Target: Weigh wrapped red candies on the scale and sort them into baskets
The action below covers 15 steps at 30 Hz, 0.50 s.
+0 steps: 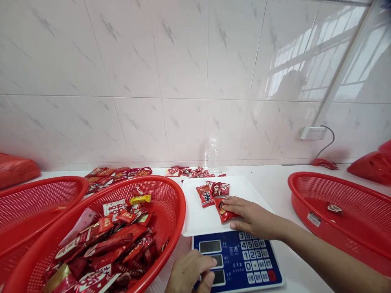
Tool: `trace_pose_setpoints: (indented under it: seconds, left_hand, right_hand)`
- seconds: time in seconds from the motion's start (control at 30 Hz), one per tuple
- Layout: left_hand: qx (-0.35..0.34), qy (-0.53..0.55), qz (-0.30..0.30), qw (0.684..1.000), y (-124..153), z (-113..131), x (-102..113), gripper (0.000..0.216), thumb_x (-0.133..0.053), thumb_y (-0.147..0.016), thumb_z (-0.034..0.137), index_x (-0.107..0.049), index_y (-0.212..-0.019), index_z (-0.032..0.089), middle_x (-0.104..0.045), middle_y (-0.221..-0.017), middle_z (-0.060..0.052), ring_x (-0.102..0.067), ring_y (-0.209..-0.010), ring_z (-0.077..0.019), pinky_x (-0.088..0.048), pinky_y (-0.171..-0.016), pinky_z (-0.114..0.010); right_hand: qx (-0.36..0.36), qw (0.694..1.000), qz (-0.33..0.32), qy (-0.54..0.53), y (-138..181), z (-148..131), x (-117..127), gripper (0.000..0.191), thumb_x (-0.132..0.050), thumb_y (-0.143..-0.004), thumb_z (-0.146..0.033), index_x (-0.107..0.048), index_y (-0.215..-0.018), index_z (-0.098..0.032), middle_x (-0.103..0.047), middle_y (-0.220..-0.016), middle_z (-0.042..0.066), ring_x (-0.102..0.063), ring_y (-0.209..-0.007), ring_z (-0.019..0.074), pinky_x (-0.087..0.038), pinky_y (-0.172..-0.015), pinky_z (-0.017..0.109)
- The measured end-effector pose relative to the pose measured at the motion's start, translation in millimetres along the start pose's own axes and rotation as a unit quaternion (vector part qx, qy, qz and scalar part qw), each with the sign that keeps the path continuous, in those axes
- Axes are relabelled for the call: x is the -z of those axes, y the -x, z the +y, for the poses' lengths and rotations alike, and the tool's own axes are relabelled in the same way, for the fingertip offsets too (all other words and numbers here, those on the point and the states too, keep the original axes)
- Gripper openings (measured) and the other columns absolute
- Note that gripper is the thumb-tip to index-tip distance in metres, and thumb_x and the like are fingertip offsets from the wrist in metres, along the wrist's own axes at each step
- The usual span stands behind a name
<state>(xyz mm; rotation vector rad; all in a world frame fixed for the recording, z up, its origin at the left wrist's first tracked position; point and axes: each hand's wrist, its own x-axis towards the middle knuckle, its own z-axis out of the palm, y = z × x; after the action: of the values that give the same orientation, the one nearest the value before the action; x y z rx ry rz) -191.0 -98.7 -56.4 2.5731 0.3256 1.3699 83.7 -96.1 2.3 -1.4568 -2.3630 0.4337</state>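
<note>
A digital scale with a blue keypad panel (244, 256) and a white weighing tray (201, 215) sits in front of me. Several red snack packets (214, 191) lie on the tray. My right hand (249, 215) rests on the tray with fingers stretched out, touching one red packet (222, 212). My left hand (191, 272) hovers at the scale's front left corner, fingers curled by the displays, with nothing visible in them. A red basket (171, 191) heaped with red wrapped sweets (106, 240) stands to the left.
Another red basket (30, 199) sits at the far left. At the right, a third red basket (351, 195) holds one packet (335, 208). Loose packets (189, 171) and a clear bottle (212, 156) line the tiled wall. Red bags (371, 165) and a power strip (313, 133) sit at right.
</note>
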Motion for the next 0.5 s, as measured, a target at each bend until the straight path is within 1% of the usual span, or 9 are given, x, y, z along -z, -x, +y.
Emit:
trace_pose_setpoints:
  seconds: [0.07, 0.13, 0.17, 0.23, 0.3, 0.33, 0.43, 0.5]
  left_hand:
    - [-0.005, 0.001, 0.012, 1.000, -1, -1, -2, 0.014, -0.047, -0.095, 0.020, -0.055, -0.105, 0.018, -0.066, -0.072, -0.003, -0.061, -0.061, -0.0136, -0.051, -0.058, -0.021]
    - [-0.013, 0.006, 0.027, 1.000, -1, -1, -4, 0.013, -0.045, -0.095, 0.022, -0.056, -0.103, 0.018, -0.065, -0.070, -0.003, -0.060, -0.058, -0.0131, -0.049, -0.055, -0.020]
    - [-0.010, 0.008, 0.027, 1.000, -2, 0, -4, 0.014, -0.045, -0.095, 0.021, -0.056, -0.103, 0.018, -0.064, -0.070, -0.003, -0.059, -0.058, -0.0130, -0.049, -0.055, -0.020]
    - [0.004, 0.014, 0.008, 1.000, -3, 2, -3, 0.013, -0.046, -0.095, 0.019, -0.055, -0.104, 0.018, -0.064, -0.071, -0.003, -0.059, -0.060, -0.0132, -0.049, -0.056, -0.020]
    - [0.016, 0.018, -0.018, 1.000, -5, 4, -1, 0.014, -0.047, -0.093, 0.016, -0.055, -0.104, 0.018, -0.064, -0.073, -0.003, -0.060, -0.062, -0.0135, -0.049, -0.058, -0.021]
    - [0.015, 0.020, -0.021, 0.999, -6, 5, 0, 0.014, -0.048, -0.093, 0.015, -0.055, -0.103, 0.018, -0.064, -0.072, -0.003, -0.060, -0.062, -0.0134, -0.049, -0.057, -0.020]
    - [0.004, 0.023, -0.015, 1.000, -9, 7, 1, 0.013, -0.047, -0.092, 0.014, -0.056, -0.101, 0.018, -0.064, -0.072, -0.003, -0.060, -0.062, -0.0135, -0.048, -0.057, -0.020]
    - [0.000, 0.025, -0.014, 1.000, -10, 7, 2, 0.013, -0.047, -0.092, 0.014, -0.056, -0.100, 0.017, -0.065, -0.071, -0.004, -0.060, -0.062, -0.0136, -0.048, -0.057, -0.020]
  right_hand:
    - [0.009, 1.000, -0.004, 0.004, -1, 3, 0, 0.059, -0.052, -0.089, -0.055, -0.049, -0.139, -0.024, -0.043, -0.147, 0.006, -0.034, -0.139, 0.0256, -0.027, -0.116, 0.046]
    - [0.016, 1.000, -0.003, 0.005, -3, 6, 1, 0.052, -0.047, -0.093, -0.050, -0.050, -0.138, -0.024, -0.044, -0.147, 0.005, -0.035, -0.138, 0.0228, -0.027, -0.116, 0.043]
    - [0.019, 1.000, 0.000, 0.003, -5, 9, 1, 0.049, -0.044, -0.095, -0.046, -0.051, -0.138, -0.024, -0.045, -0.146, 0.004, -0.035, -0.138, 0.0215, -0.027, -0.116, 0.042]
    - [0.020, 1.000, 0.009, 0.000, -8, 15, 0, 0.043, -0.043, -0.096, -0.039, -0.053, -0.135, -0.024, -0.046, -0.146, 0.004, -0.037, -0.137, 0.0205, -0.028, -0.116, 0.042]
    - [0.023, 1.000, 0.020, -0.007, -11, 22, 0, 0.039, -0.045, -0.094, -0.032, -0.057, -0.131, -0.025, -0.049, -0.143, 0.004, -0.039, -0.136, 0.0205, -0.028, -0.116, 0.044]
    - [0.026, 0.999, 0.024, -0.012, -13, 25, -1, 0.037, -0.046, -0.093, -0.029, -0.059, -0.128, -0.026, -0.051, -0.142, 0.003, -0.039, -0.136, 0.0203, -0.028, -0.115, 0.044]
    - [0.028, 0.998, 0.039, -0.033, -17, 31, 0, 0.034, -0.047, -0.088, -0.017, -0.066, -0.116, -0.029, -0.057, -0.136, -0.001, -0.038, -0.137, 0.0196, -0.031, -0.114, 0.043]
    - [0.014, 0.997, 0.060, -0.043, -21, 31, 1, 0.036, -0.046, -0.085, -0.012, -0.068, -0.108, -0.029, -0.059, -0.132, -0.002, -0.038, -0.137, 0.0199, -0.034, -0.112, 0.043]
